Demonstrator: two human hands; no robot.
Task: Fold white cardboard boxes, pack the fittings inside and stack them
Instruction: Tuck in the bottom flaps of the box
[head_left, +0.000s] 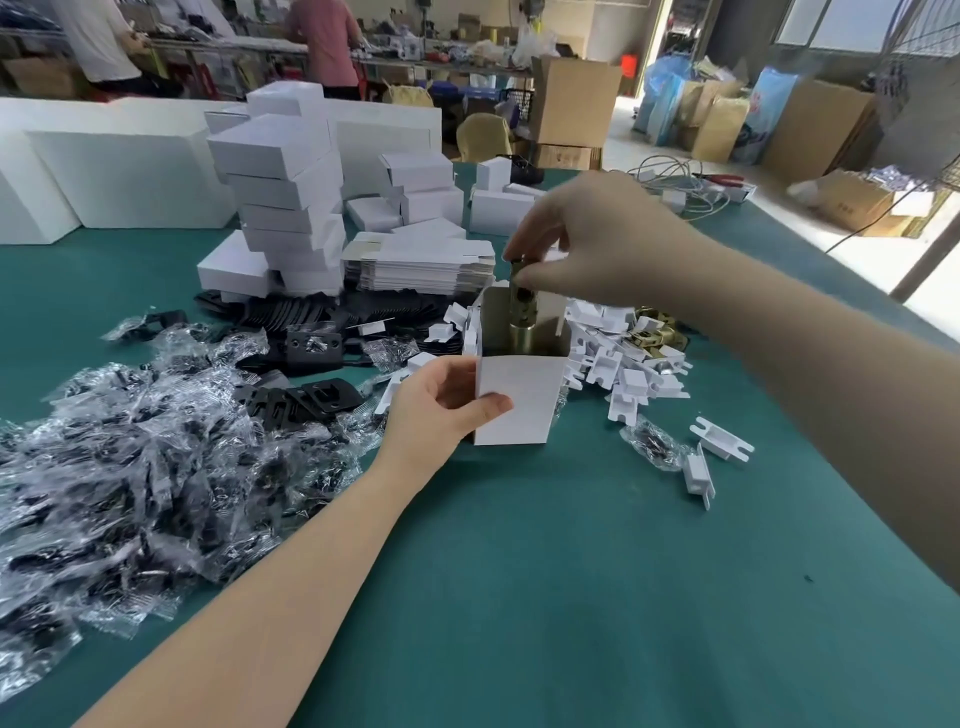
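Observation:
A white cardboard box (519, 400) stands upright on the green table with its top open. My left hand (436, 410) grips its left side, thumb across the front panel. Above it, my right hand (587, 239) pinches the top of a brass cylindrical fitting (522, 312), whose lower end is inside the box. Behind stand a leaning stack of closed white boxes (291, 208) and a pile of flat unfolded boxes (415, 262).
Clear bags of black parts (130, 467) cover the table's left side, with black plates (311, 345) near them. White plastic inserts (618, 364) and brass fittings (654, 327) lie to the right. Brown cartons (571, 104) and people stand beyond.

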